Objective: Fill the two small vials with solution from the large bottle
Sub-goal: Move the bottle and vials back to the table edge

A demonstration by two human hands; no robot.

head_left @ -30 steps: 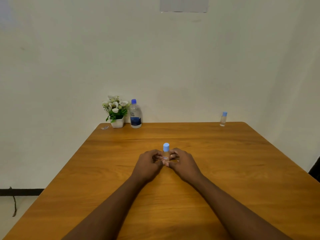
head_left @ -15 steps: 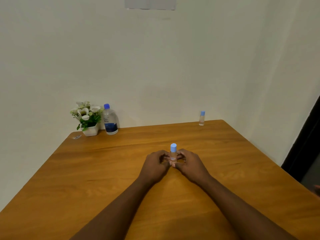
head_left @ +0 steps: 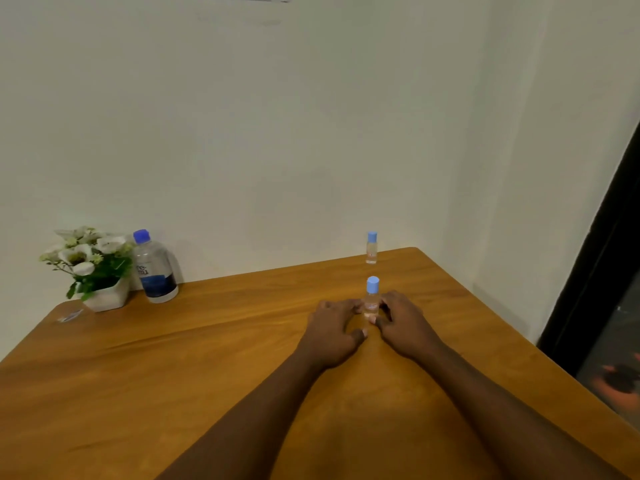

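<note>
The near vial's (head_left: 372,299) base is hidden behind the fingertips of the left hand (head_left: 334,332) and right hand (head_left: 403,327), so contact cannot be judged; both forearms run off the bottom edge. The large bottle's (head_left: 154,270) label print is too blurred to read (likewise the far vial's (head_left: 371,249) fill level).

Clear vials (head_left: 372,301) and bottle (head_left: 154,268) wear light-blue caps; the bottle's label looks dark blue.

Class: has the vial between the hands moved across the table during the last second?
Yes: the near vial slid right and away, now in line with the far vial.
</note>
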